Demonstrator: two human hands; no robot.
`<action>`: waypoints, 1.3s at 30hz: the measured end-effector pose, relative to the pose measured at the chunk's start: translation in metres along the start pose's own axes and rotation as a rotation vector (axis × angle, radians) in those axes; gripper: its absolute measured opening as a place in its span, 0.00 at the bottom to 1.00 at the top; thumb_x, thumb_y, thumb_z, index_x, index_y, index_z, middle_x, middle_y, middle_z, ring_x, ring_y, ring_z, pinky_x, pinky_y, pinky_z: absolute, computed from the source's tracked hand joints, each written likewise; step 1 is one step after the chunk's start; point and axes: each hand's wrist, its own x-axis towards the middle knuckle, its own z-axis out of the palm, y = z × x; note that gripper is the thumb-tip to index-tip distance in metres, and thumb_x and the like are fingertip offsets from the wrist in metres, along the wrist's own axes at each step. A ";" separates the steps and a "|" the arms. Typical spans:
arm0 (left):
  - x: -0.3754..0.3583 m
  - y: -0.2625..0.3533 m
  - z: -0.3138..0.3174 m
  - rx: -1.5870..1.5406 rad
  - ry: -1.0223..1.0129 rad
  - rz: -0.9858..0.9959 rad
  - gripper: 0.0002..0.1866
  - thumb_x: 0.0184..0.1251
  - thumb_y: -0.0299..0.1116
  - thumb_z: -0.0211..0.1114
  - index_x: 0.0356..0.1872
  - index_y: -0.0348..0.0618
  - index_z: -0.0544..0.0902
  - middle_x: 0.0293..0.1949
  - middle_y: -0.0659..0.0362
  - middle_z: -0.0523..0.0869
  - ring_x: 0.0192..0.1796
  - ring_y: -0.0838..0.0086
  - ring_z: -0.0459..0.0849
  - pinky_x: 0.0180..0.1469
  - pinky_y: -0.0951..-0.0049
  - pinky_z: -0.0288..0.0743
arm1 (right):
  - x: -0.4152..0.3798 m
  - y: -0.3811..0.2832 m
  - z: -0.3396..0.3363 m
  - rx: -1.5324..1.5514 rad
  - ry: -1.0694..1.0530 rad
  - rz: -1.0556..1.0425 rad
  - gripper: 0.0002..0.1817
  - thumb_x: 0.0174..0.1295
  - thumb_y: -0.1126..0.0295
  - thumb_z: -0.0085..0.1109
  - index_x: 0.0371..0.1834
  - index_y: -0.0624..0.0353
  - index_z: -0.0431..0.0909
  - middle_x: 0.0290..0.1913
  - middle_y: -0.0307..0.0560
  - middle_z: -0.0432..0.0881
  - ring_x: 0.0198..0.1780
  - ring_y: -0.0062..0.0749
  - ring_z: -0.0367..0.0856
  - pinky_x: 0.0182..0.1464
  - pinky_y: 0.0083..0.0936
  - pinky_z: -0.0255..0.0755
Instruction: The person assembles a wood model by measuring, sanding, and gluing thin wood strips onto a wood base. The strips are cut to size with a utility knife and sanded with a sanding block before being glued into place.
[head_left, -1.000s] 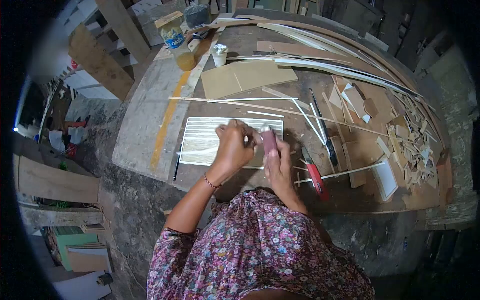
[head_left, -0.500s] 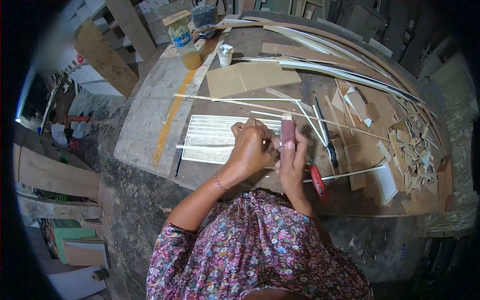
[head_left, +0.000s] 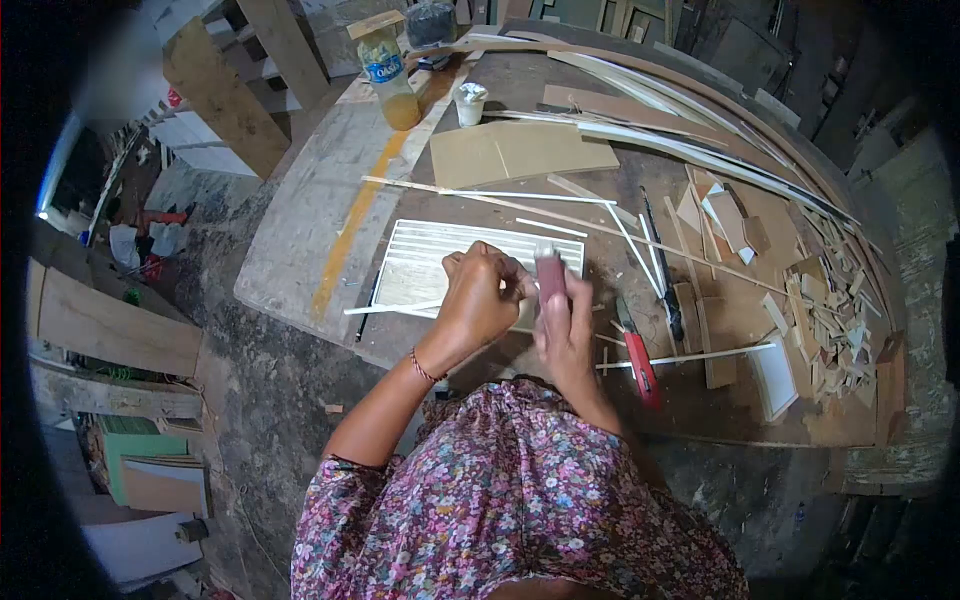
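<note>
My left hand (head_left: 478, 300) is closed on a thin white strip (head_left: 395, 308), whose free end sticks out to the left over a slatted white panel (head_left: 415, 268). In my right hand (head_left: 566, 335) is a reddish-brown block (head_left: 551, 278) that looks like a sanding block, held upright close to my left fingertips. Whether the block touches the strip cannot be made out, as the fingers hide that spot. The panel lies flat on the table below both hands, partly covered by them. Just right of my right hand lies a red utility knife (head_left: 640, 362).
Long thin strips (head_left: 700, 155) run along the table's far side. Offcuts (head_left: 835, 330) are heaped at the right. A brown board (head_left: 525, 155), a white cup (head_left: 470, 104) and a plastic bottle (head_left: 398, 95) stand or lie behind the panel. A dark rod (head_left: 660, 265) lies right of centre.
My right hand has brought the block leftward and slightly down, nearer my left hand. The strip's free end has dipped a little. The view has shifted slightly.
</note>
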 end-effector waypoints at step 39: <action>-0.004 -0.017 0.005 -0.065 -0.046 -0.160 0.02 0.41 0.20 0.63 0.20 0.37 0.80 0.22 0.51 0.80 0.29 0.66 0.78 0.33 0.73 0.71 | 0.012 0.001 0.010 -0.101 -0.036 0.099 0.18 0.66 0.64 0.35 0.56 0.62 0.56 0.26 0.48 0.71 0.21 0.26 0.68 0.23 0.23 0.63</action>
